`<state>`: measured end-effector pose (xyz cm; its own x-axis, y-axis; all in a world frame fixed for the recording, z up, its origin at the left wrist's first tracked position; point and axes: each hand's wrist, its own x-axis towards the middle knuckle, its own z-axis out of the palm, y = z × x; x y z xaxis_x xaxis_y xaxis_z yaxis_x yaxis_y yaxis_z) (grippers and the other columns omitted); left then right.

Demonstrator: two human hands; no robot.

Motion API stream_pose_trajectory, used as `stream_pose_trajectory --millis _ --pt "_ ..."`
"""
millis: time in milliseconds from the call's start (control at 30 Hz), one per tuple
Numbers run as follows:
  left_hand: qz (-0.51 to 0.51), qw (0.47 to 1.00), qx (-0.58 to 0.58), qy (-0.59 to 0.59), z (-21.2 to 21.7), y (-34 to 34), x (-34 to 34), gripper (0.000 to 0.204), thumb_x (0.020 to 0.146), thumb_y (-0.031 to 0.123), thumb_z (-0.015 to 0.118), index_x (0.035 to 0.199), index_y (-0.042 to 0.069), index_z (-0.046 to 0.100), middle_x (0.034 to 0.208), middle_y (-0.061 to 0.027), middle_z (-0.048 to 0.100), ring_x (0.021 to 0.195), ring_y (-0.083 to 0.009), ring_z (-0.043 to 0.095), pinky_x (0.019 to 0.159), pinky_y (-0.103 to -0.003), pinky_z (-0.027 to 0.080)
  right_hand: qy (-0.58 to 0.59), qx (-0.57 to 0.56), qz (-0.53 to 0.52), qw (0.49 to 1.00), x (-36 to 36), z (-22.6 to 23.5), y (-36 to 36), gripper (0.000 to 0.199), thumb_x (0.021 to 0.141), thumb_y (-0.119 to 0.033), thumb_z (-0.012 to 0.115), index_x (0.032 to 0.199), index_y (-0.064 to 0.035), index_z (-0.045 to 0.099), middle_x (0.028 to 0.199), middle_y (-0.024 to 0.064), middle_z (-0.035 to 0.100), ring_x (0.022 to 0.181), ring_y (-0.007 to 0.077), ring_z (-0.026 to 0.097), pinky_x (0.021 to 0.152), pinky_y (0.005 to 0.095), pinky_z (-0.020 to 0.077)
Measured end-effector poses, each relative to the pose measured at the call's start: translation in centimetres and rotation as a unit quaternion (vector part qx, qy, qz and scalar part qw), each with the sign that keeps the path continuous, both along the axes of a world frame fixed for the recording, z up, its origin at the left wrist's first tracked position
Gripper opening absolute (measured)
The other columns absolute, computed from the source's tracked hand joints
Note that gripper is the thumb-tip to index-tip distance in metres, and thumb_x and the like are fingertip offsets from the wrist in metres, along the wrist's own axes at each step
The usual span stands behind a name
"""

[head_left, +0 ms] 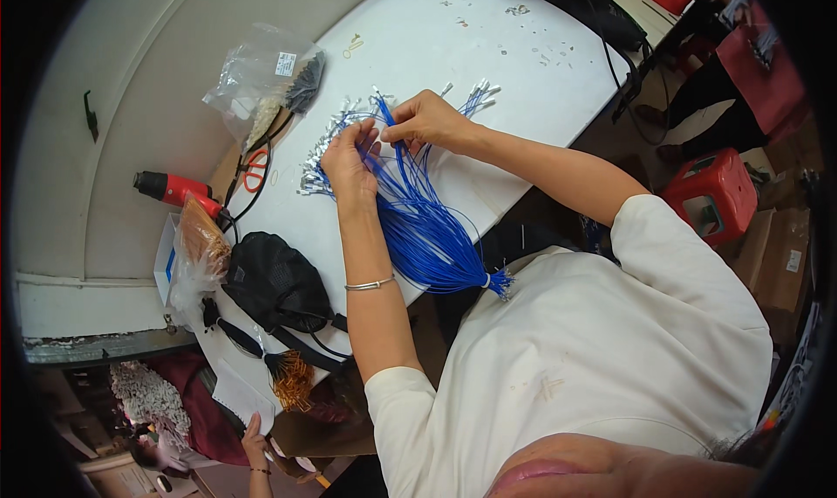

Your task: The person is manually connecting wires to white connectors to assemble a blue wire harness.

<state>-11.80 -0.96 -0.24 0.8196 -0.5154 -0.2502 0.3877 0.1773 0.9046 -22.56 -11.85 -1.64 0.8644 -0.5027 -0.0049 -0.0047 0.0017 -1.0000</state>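
A large bundle of thin blue wires point(423, 236) lies over the table's near edge, tied with a white band near its lower end at my shirt. White connectors point(321, 162) tip many of the wires to the left, and more white tips point(482, 97) fan out at the right. My right hand point(432, 121) pinches a few blue strands in the middle, their tips pointing up past the fingers. Close beside it, my left hand point(351, 162) has its fingers curled around other blue wires of the bundle. The fingertips of both hands nearly meet.
On the white table point(418, 40) are a clear bag of small parts point(270, 75), orange-handled scissors point(255, 170), a red heat gun point(179, 188) and a black bag point(277, 280). Another person's hand point(255, 441) shows at lower left. A red stool point(713, 197) stands at right.
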Motion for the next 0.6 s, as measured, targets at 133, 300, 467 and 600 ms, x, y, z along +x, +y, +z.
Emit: stream_pose_trajectory --millis 133,300,467,600 --pt "-0.004 0.998 -0.047 0.052 -1.7 0.0 2.1 0.012 0.088 0.008 0.063 0.093 -0.002 0.066 0.081 -0.0103 0.068 0.073 -0.0171 0.064 0.062 -0.024 0.051 -0.004 0.000 0.012 1.000 0.0 0.0 0.2 0.014 0.081 -0.014 0.074 0.073 -0.0037 0.071 0.061 0.0070 0.064 0.049 0.0082 0.053 0.049 0.0173 0.0465" --pt "-0.015 0.995 -0.097 0.031 -4.2 -1.1 4.2 0.012 0.090 0.004 0.058 0.098 -0.003 0.062 0.086 -0.0144 0.067 0.076 -0.0203 0.066 0.062 -0.027 0.053 -0.016 0.014 0.032 0.999 0.7 -0.2 0.8 0.014 0.081 -0.016 0.074 0.074 -0.0043 0.072 0.061 0.0062 0.064 0.050 0.0079 0.052 0.050 0.0178 0.0447" --pt "-0.048 0.995 -0.084 0.031 -3.6 -0.9 5.2 0.015 0.091 0.005 0.053 0.102 -0.005 0.058 0.092 -0.0186 0.067 0.078 -0.0224 0.067 0.063 -0.029 0.054 -0.034 -0.075 0.047 0.995 0.9 -0.7 0.8 0.018 0.083 -0.021 0.074 0.075 -0.0052 0.073 0.061 0.0049 0.064 0.052 0.0082 0.050 0.051 0.0193 0.0417" --pt "-0.092 0.993 -0.050 0.052 -1.9 -0.8 5.2 0.020 0.094 0.009 0.049 0.105 -0.006 0.054 0.097 -0.0227 0.066 0.080 -0.0239 0.067 0.065 -0.031 0.056 -0.064 -0.145 0.035 0.987 1.3 -1.0 1.1 0.023 0.085 -0.025 0.072 0.075 -0.0051 0.073 0.062 0.0041 0.064 0.053 0.0087 0.049 0.051 0.0205 0.0397"
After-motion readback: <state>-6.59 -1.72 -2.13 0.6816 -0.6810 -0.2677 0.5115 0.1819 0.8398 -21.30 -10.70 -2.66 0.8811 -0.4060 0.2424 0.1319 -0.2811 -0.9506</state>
